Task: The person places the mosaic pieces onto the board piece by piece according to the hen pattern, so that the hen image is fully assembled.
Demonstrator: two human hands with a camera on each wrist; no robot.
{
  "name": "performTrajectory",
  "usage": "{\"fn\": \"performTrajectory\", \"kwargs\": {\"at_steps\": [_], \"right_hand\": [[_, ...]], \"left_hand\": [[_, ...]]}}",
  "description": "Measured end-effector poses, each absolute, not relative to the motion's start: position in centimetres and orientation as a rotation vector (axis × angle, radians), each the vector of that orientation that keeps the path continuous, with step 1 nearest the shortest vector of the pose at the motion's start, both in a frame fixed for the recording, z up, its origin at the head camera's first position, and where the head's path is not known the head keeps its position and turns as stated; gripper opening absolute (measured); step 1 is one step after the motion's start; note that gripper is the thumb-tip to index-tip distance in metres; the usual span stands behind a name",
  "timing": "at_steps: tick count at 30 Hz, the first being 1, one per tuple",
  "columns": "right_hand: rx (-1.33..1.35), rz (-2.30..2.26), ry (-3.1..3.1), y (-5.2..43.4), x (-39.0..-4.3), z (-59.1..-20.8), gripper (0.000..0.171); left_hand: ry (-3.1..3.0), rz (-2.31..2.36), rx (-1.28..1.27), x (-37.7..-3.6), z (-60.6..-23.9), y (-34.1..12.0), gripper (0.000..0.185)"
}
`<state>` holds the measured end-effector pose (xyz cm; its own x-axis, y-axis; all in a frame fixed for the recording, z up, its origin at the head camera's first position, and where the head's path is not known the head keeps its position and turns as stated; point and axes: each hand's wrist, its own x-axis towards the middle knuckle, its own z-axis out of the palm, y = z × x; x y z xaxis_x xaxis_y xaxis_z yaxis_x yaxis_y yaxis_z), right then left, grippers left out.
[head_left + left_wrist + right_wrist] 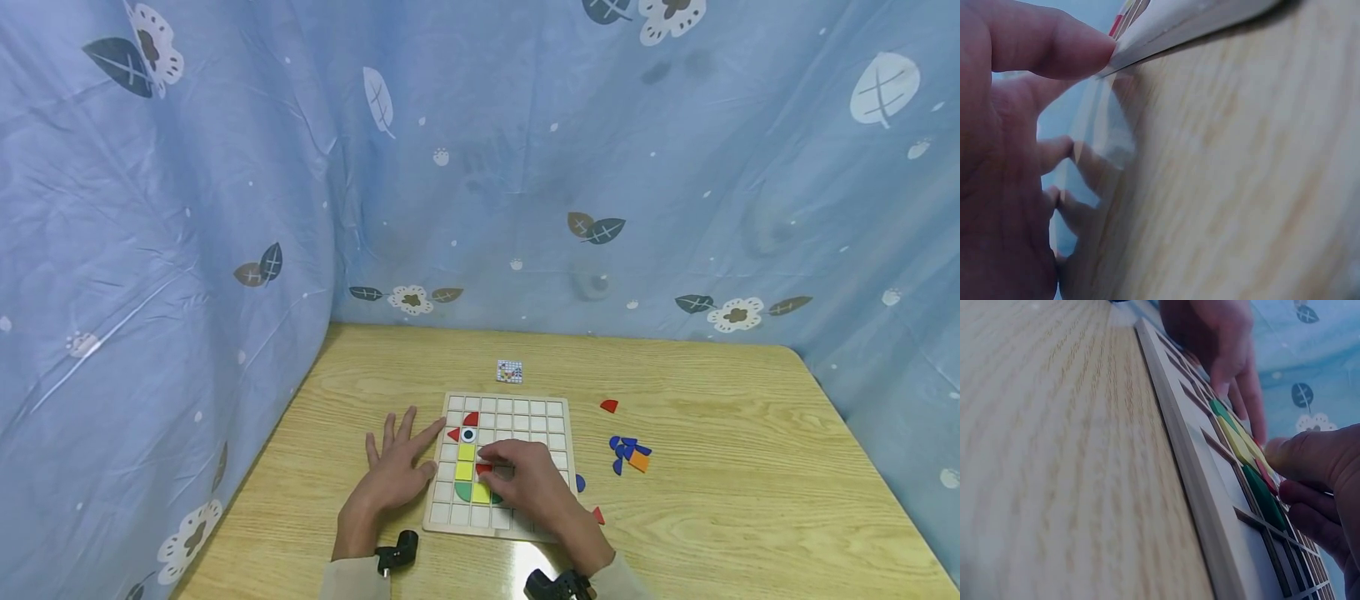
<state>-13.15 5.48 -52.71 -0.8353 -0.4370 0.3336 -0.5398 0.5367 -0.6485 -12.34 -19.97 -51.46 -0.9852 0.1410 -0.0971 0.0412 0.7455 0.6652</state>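
Covering the grid board's (558,417) lower squares, right hand (528,487) pinching a half-hidden red piece (483,469), left hand (397,467) flat, fingers spread.

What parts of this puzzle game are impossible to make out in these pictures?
- Head view: the right hand covers several cells of the grid board.
- Head view: the small pattern card is too tiny to read.
- Left wrist view: the left hand fills the frame; only the board's edge shows.

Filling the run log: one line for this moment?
left hand: flat, steadying grid board edge | right hand: pinching red piece over board | loose pieces: right, on table
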Motion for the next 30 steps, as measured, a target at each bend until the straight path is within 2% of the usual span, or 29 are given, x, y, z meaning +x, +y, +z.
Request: {"fn": "performTrajectory", "kwargs": {"at_steps": [15,20,30], "right_hand": [[0.840,1.224,-2.615,6.2,-13.1,-52.5,0.024],[0.741,1.350,-2.682,8.4,-12.5,-52.2,0.026],[0.618,1.290,-2.634,15.2,-11.2,-51.9,0.035]], "left_hand": [[2.797,1.073,0.148,-12.3,-51.4,-20.0,0.068],[2.793,1.081,0.147,-12.3,-51.4,-19.9,0.069],[2.795,1.081,0.156,-12.2,-51.3,-19.9,0.069]]}}
